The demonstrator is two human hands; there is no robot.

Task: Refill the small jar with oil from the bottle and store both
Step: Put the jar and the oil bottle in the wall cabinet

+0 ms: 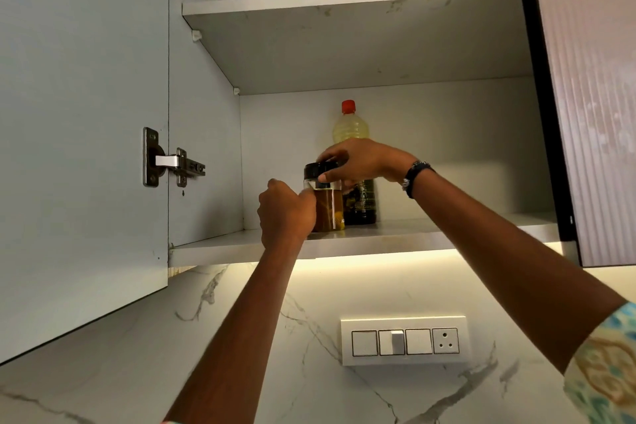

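A small clear jar (329, 210) with a black lid and amber oil stands on the lower shelf (395, 234) of an open wall cabinet. My right hand (361, 162) grips the black lid from above. My left hand (285, 213) is closed around the jar's left side. Directly behind the jar stands the oil bottle (351, 127), tall, with a red cap and pale yellow oil; its lower half with a dark label is partly hidden by my right hand and the jar.
The cabinet's left door (82, 113) hangs open with a metal hinge (172, 162); the right door (592, 96) is open too. An upper shelf (344, 0) sits above. Below are a marble wall and a switch panel (404, 341).
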